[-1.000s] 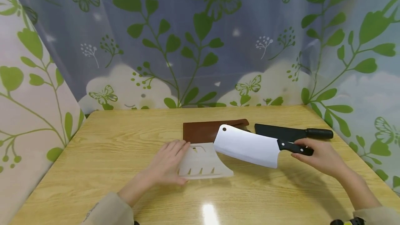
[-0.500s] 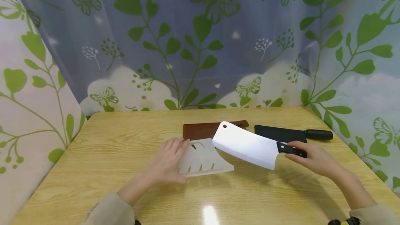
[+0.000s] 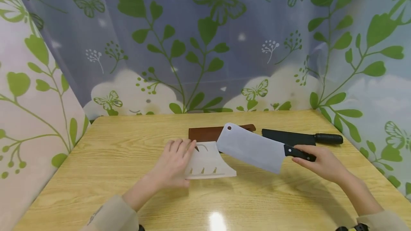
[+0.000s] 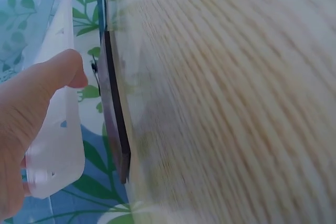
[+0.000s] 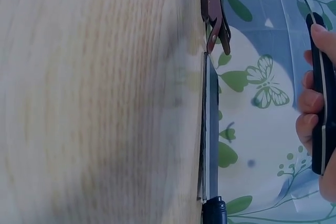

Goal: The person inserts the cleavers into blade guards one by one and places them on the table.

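Note:
In the head view my left hand grips the left end of a white translucent slotted blade guard, held above the table; the left wrist view shows the thumb lying across the guard. My right hand holds a cleaver by its black riveted handle, its broad pale blade slanting down to the right. The blade's far end, with a round hole, lies close to the guard's right edge; whether they touch I cannot tell. Curled fingers round the handle show in the right wrist view.
Behind the guard lies a brown leather sheath, partly hidden by the cleaver. To its right is a black blade-shaped knife or cover with a black handle. A wooden table carries them, and a leaf-patterned curtain hangs behind.
The guard has shifted slightly left and up in the head view, with its tilt altered. The cleaver has moved a little left, its far end rising slightly. Both hands keep their holds.

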Tool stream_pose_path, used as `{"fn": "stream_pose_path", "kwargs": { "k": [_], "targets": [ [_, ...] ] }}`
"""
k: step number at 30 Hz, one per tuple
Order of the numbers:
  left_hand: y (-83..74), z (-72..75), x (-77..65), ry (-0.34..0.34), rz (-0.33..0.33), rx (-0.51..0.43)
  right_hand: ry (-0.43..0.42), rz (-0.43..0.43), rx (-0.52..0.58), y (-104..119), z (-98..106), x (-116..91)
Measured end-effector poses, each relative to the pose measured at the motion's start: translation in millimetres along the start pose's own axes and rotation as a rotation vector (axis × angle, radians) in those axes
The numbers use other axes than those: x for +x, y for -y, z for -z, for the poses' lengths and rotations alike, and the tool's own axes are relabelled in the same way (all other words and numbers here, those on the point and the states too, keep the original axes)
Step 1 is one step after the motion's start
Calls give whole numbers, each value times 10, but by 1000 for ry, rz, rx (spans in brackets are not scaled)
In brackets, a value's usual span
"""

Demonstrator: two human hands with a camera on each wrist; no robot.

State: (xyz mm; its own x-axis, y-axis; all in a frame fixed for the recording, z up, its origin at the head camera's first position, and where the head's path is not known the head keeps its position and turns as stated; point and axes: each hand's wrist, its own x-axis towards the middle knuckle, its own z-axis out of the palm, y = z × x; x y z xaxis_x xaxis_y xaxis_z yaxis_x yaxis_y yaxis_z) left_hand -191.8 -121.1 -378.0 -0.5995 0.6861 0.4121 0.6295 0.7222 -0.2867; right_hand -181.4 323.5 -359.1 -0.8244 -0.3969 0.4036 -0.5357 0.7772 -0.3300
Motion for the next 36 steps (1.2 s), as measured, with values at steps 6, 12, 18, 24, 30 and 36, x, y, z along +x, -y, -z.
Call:
{"fn": "stream_pose_path", "kwargs": {
  "k": [6,12,18,24,30,36],
  "targets": [
    [-13,-20,-4,-59,-8,15,-94,84,-19,-38,-11,-23],
    [-60,-20,3,-90,42,64,-164,148,-32,-44,-36,10],
    [-33,-45,24,-164,43,72,-172,139,-47,-23,-52,20],
    [21,-78,27,-215,2,107,-192,173,-55,-48,-74,25],
    [50,-77,11,-178,-11,121,-200,222,-35,-74,-86,35],
    [122,-51,1,-168,22,81,-175,315,25,-87,-104,49]
  ]
}}
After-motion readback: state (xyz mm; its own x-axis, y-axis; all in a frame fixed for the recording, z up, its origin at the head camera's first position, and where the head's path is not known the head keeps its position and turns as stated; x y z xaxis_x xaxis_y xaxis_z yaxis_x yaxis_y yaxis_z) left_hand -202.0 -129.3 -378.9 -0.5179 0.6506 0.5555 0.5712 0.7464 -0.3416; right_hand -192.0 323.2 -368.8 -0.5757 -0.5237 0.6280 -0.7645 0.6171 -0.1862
